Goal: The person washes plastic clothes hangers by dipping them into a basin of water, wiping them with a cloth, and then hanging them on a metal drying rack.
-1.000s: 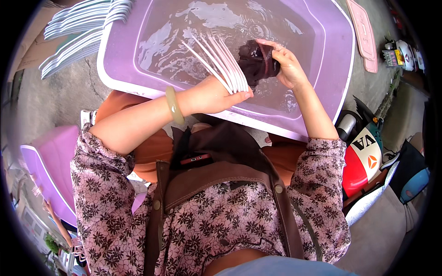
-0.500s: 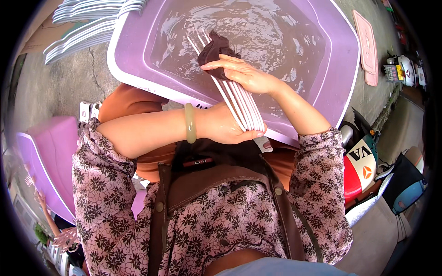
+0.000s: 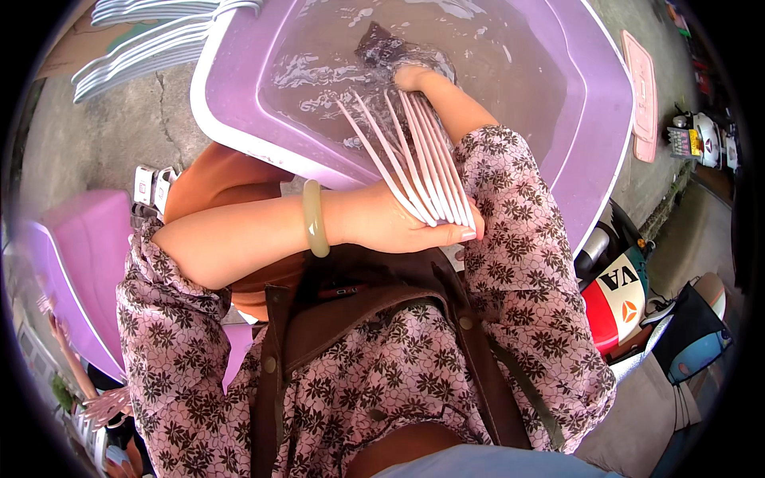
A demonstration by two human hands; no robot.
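My left hand (image 3: 398, 223) is closed around the lower ends of several pale pink clothes hangers (image 3: 434, 171), which fan out over the near rim of a purple plastic tub (image 3: 586, 103). Their upper ends reach over the murky water (image 3: 494, 56), and their hooks do not show. My right hand (image 3: 410, 77) is plunged into that water beyond the hangers; its fingers are hidden beneath the surface. A dark brown cloth (image 3: 378, 44) lies partly under water just past it. Whether my right fingers grip the cloth cannot be seen.
Grey-white hangers (image 3: 151, 60) hang in a stack at the tub's left rim. Another purple tub (image 3: 88, 271) stands at left, near another person's arm (image 3: 72, 354) and pinkish hangers (image 3: 107, 406). A pink lid (image 3: 640, 88) and a red-and-white vehicle part (image 3: 613, 307) are at right.
My right hand has moved off the hangers and down into the water, with the dark cloth now there too. The hangers in my left hand have spread apart.
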